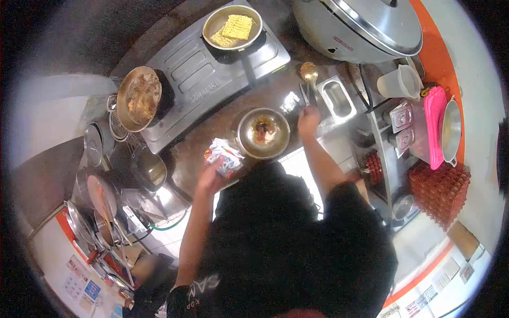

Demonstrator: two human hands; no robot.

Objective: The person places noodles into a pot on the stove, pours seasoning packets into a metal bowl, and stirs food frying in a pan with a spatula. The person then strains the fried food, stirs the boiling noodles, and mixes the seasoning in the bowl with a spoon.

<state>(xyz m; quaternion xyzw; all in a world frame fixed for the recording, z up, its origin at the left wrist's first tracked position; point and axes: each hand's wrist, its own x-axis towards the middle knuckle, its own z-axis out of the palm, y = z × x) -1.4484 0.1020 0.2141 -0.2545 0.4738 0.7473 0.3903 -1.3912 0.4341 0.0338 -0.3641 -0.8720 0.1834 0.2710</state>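
My left hand [211,177] is closed around crumpled white packets [226,157] with red and orange print, left of a metal bowl [245,139]. Dark red-brown sauce and a pale seasoning [263,129] lie in the bottom of that bowl. To its right, my right hand [308,121] grips what look like scissors [304,94], blades pointing away from me. A ladle [308,70] with brown residue lies just beyond the blades. Further back, a pan [208,26] on the stove holds yellow blocks of instant noodles [236,27].
A two-burner stove [188,69] carries a second pan [127,100] of brownish, bubbly liquid at left. A large rice cooker [339,40] stands back right, near a rectangular metal container [339,99] and a white jug [397,82]. Stacked egg trays [440,191] sit far right. Another person [154,281] is partly visible lower left.
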